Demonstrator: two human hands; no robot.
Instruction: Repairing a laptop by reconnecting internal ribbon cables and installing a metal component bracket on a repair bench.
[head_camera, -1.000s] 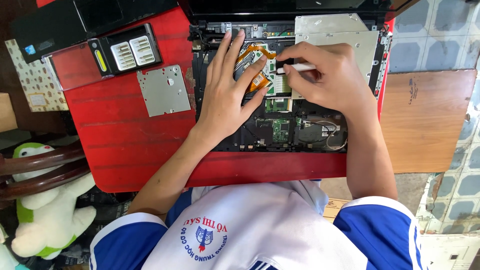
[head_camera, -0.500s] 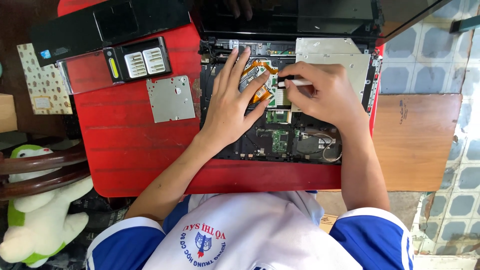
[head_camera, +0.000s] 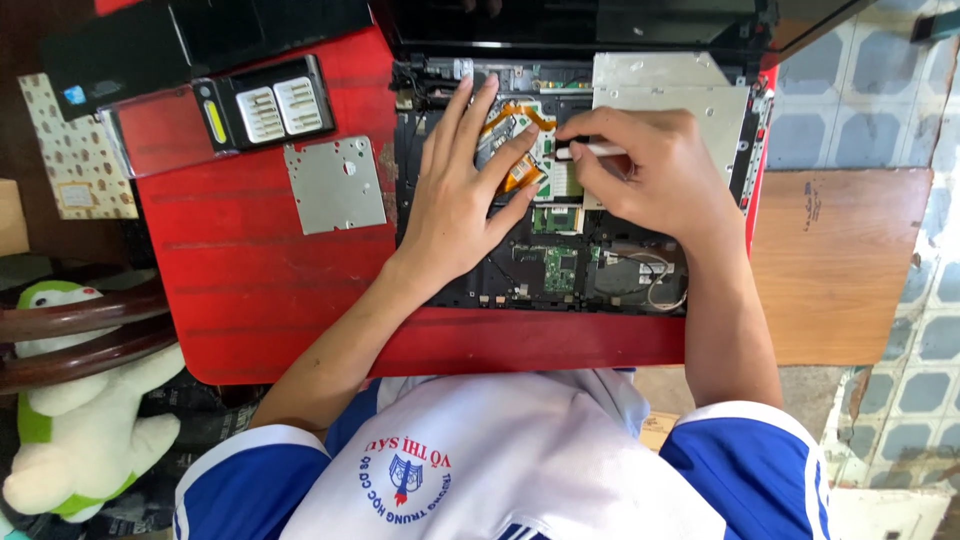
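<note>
The opened laptop (head_camera: 570, 250) lay bottom-up on the red counter (head_camera: 230, 290), its cover off so that the green boards and copper parts inside were bare. The left hand (head_camera: 455, 200) lay flat and spread over the middle of the chassis, fingers reaching toward the copper heat pipe (head_camera: 520, 172); it gripped nothing, and seemed placed there to steady the machine and keep the loose parts from shifting. The right hand (head_camera: 650, 175) was clenched around a thin white-handled tool (head_camera: 598, 150), probably a small screwdriver, held nearly level with its tip pointing left at the board just beside the copper piece. The grip was close to the tip, which would suit fine, careful work. What the tip touched was hidden by the fingers

The silver drive (head_camera: 670, 95) sat in its bay at the far right corner of the laptop. Parts taken off had been set aside on the counter to the left, well apart from the hands: a grey metal plate (head_camera: 335, 185), a black cover with two vented panels (head_camera: 265, 105), and a long black battery (head_camera: 190, 40) at the far edge. A white and green plush toy (head_camera: 75, 440) rested off the counter, lower left
</note>
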